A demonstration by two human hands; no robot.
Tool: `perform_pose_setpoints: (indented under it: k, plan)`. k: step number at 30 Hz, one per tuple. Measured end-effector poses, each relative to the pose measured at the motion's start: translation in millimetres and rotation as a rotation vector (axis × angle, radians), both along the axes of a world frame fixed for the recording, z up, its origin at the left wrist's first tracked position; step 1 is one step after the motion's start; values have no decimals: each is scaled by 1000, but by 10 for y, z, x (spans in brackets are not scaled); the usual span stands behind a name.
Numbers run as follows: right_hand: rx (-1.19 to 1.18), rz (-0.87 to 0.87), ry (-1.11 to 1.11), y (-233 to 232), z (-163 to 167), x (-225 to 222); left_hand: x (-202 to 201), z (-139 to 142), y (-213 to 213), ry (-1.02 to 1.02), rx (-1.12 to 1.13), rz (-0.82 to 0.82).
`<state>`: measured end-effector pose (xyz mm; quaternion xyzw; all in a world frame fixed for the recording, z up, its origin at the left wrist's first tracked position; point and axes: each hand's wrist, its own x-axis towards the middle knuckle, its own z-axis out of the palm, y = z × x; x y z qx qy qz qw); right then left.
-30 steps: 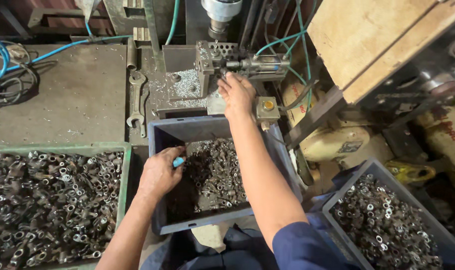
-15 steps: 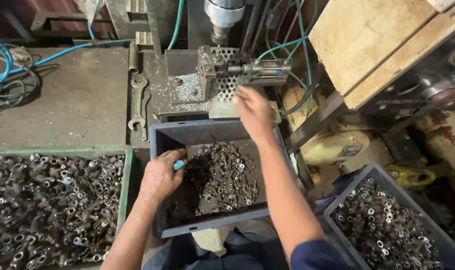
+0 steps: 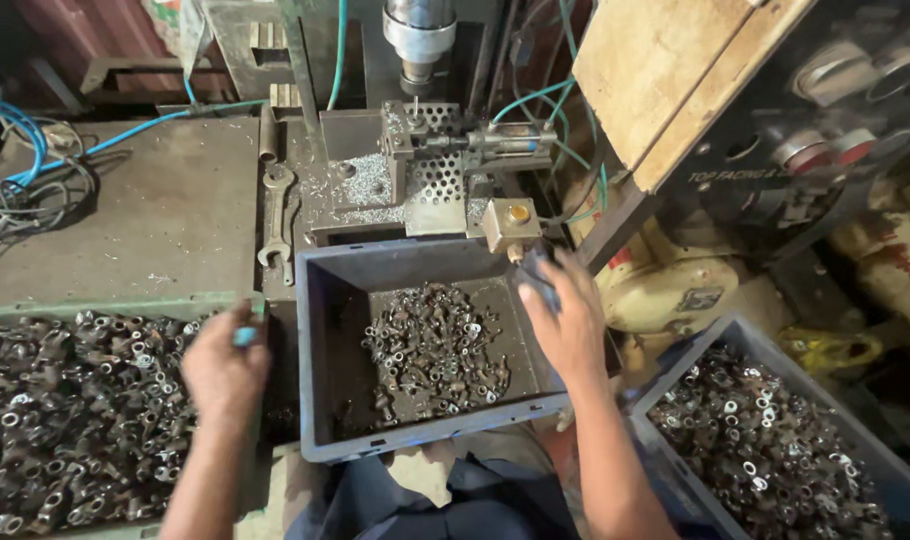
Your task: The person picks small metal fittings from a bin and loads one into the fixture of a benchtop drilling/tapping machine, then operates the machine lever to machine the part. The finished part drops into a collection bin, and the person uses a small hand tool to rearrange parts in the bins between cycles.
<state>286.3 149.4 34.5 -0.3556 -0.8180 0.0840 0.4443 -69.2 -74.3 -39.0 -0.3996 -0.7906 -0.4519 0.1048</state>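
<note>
My left hand (image 3: 223,368) hangs over the right edge of a green tray (image 3: 125,303) heaped with dark metal parts (image 3: 65,410). Its fingers curl down toward the parts, and one finger has a light blue tip. Whether it holds anything is hidden. My right hand (image 3: 567,325) is over the right rim of a grey plastic crate (image 3: 320,330), its fingers pinched around a small dark piece, blurred. The crate holds a thin layer of small metal parts (image 3: 430,350). Just behind the crate stands a drill-type machine with a perforated fixture (image 3: 435,165) and a spindle (image 3: 418,35) above it.
A small box with a yellow button (image 3: 510,220) sits by the fixture. A wrench (image 3: 275,215) lies on the steel bench (image 3: 135,210). Blue and green hoses (image 3: 35,150) run across the back. A second grey crate of ring-shaped parts (image 3: 765,450) is at lower right.
My right hand has pulled back from the machine fixture to the crate's right rim. My left hand has left the grey crate and moved left to the green tray.
</note>
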Motion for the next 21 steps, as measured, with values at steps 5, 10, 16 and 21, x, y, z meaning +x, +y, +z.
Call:
perform_pose_setpoints:
  k: [5, 10, 16, 21]
  plan:
    - [-184, -57, 73, -253, -501, 373, -750, -157, -625, 143, -651, 358]
    - [-393, 22, 396, -114, -906, 482, -1050, -412, -940, 270, -860, 315]
    - [-507, 126, 672, -16, -1123, 575, -1041, -494, -973, 213, -945, 301]
    - [-587, 44, 675, -62, -1086, 607, -978, -385, -964, 136, -986, 308]
